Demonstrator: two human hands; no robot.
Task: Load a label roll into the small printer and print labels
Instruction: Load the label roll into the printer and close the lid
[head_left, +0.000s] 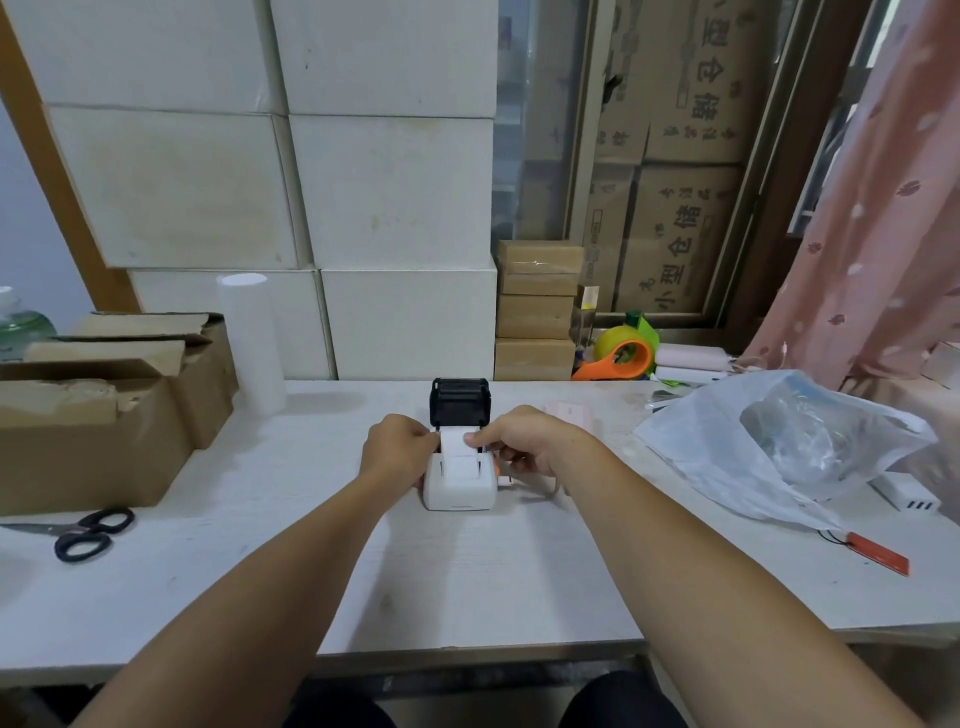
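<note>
A small white printer (460, 488) stands at the middle of the white table, its black lid (460, 401) swung up and back. A white label roll (456, 444) sits in the open bay, with a strip of labels lying forward over the printer's top. My left hand (397, 449) grips the printer's left side by the bay, fingertips touching the roll's left end. My right hand (524, 441) is on the right side, thumb pressed on the roll's top. An orange part and a cable show beside the printer under my right hand.
Open cardboard boxes (104, 405) and black scissors (91, 532) lie at left. A tall white roll (252, 343) stands behind them. A plastic bag (789, 447), a white charger (906, 493) and a red tag (878, 553) are at right. An orange tape dispenser (621, 356) sits at the back.
</note>
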